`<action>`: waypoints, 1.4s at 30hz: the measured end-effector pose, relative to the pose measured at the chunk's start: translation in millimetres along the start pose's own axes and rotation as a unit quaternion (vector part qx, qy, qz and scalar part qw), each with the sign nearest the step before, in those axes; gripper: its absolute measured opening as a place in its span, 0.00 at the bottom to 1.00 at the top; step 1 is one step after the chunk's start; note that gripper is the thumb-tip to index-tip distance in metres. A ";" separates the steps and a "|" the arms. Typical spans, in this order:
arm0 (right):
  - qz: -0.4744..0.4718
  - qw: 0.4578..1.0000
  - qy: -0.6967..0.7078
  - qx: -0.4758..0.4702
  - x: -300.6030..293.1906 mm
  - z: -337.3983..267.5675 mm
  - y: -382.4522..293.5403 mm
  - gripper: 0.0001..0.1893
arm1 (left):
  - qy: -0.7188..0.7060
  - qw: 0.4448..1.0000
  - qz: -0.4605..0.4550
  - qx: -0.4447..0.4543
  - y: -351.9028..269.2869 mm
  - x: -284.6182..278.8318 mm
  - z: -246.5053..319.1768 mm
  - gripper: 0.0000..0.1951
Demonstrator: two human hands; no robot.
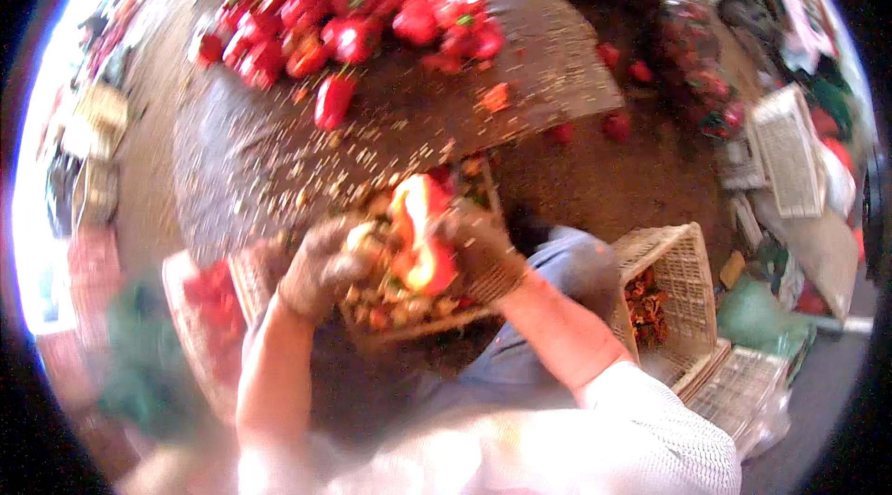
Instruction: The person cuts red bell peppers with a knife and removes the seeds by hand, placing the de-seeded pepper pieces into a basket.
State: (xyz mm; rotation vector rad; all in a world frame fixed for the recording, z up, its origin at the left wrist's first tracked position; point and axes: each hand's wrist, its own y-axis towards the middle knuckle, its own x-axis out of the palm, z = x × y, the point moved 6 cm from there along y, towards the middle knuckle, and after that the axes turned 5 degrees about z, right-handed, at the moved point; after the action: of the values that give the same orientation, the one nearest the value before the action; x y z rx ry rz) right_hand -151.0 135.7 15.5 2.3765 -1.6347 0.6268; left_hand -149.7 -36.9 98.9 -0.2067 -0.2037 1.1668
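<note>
My right hand [481,248], in a dirty work glove, grips a red bell pepper [424,265] that is cut or torn open, its pale inside facing up. In my gloved left hand [324,265], just left of the pepper, a pale yellowish piece [364,239] shows between thumb and fingers; it looks like a pepper core, though blur hides its detail. Both hands hover above a crate [432,329] filled with pepper cores and scraps, which sits between my knees at the table's near edge.
A heap of red peppers [348,7] covers the far side of the seed-strewn table [230,140]. One pepper [334,101] lies apart. Left stands a crate with red pieces [212,293]; right, a tilted wicker-like crate [676,286] holds scraps. Several peppers [617,126] lie on the floor.
</note>
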 end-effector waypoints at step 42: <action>0.142 0.982 0.092 0.085 -14.2 -43.1 -31.3 0.18 | 0.720 0.688 0.048 0.072 32.6 -138.1 43.5 0.25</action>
State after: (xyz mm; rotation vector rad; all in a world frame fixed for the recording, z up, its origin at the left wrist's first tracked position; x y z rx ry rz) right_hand -136.5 176.0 50.2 2.1291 -1.9197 1.0424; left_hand -242.5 -149.7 125.0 -0.9384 1.3166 0.8163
